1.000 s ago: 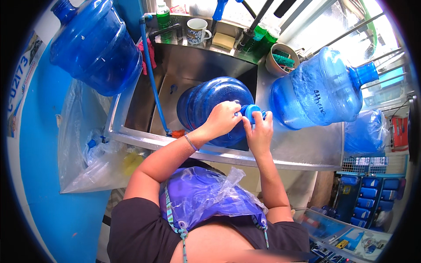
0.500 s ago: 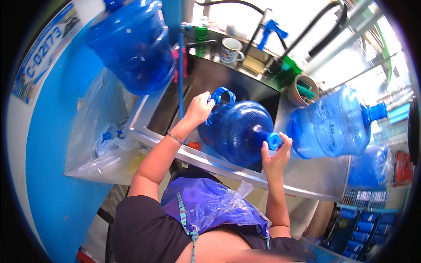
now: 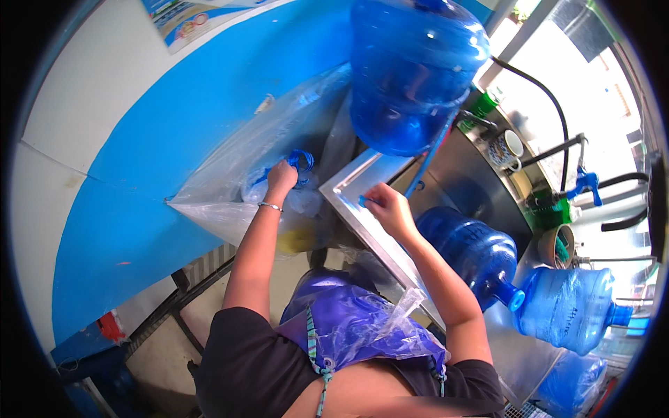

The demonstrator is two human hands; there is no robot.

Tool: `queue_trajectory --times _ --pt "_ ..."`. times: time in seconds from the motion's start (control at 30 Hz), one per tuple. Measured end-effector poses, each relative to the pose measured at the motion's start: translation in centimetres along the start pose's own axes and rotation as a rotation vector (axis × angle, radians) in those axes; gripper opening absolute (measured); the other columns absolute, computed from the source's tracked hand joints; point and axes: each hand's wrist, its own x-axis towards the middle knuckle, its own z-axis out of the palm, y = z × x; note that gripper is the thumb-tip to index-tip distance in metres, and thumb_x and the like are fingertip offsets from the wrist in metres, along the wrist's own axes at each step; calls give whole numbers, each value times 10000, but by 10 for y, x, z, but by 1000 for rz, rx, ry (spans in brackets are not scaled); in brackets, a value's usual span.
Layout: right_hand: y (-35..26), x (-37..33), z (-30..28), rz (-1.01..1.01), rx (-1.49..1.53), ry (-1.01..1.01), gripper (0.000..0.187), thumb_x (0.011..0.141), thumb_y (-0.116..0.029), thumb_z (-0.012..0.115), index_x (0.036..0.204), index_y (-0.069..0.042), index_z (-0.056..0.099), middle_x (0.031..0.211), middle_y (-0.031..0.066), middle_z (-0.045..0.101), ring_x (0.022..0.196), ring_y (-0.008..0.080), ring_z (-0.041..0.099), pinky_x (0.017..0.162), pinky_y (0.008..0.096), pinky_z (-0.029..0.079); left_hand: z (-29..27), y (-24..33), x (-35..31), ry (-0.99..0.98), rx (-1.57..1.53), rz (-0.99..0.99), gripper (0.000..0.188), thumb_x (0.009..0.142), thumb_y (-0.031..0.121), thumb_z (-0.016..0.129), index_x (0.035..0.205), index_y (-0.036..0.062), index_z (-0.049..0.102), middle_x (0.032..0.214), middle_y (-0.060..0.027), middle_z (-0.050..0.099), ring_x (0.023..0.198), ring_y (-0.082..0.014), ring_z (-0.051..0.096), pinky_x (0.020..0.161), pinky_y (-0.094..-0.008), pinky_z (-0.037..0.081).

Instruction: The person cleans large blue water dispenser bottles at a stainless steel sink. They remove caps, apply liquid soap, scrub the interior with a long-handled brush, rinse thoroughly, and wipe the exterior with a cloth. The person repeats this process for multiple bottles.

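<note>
**Clearances, bag to sink**

Clear plastic bag (image 3: 216, 184) gapes; left hand (image 3: 282, 179) has access from above. Open air separates it from right hand (image 3: 391, 211), with steel sink rim (image 3: 354, 188) standing between below. Far side blocked: upright blue water jug (image 3: 418, 76), thin blue pipe (image 3: 426, 165) slanting alongside. Basin (image 3: 481, 188) offers room between pipe and lying water jug (image 3: 474, 247). Rightward, counter-top water jug (image 3: 568, 306) crowds the latter's neck; contact unclear.

Place: likely a water-refilling shop; large blue water jugs (image 3: 411, 83); steel sink (image 3: 481, 184); blue-handled tap (image 3: 587, 185)
</note>
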Motion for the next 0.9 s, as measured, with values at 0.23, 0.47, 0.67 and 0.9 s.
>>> queue_trajectory --times 0.23,0.47,0.67,0.9 --pt "15 142 130 337 261 -147 431 847 8 613 1274 -14 562 980 84 607 783 143 608 669 278 528 47 -52 35 -338 -883 -705 373 843 342 610 995 4 656 834 -124 670 787 -342 634 796 -467 516" --pt "13 168 137 307 207 -211 548 828 -52 614 1370 -81 537 1070 95 595 793 185 609 741 335 539 31 -51 31 -214 -23 169 345 852 207 611 1163 64 657 1220 -196 556 1052 -386 535 954 -438 435" --pt "-5 94 70 -112 -157 -119 371 837 -113 629 1208 -109 652 1059 165 645 822 256 677 773 351 540 -2 -19 -2 20 93 551 552 708 96 794 1224 14 617 1149 -168 545 1096 -358 522 942 -436 450" --pt "-20 -94 -121 -92 -723 739 164 826 -71 638 969 -74 718 895 126 656 847 312 632 783 390 516 -67 95 -14 229 -244 730 295 790 52 677 1083 18 667 1043 -150 589 1011 -337 576 910 -441 469"
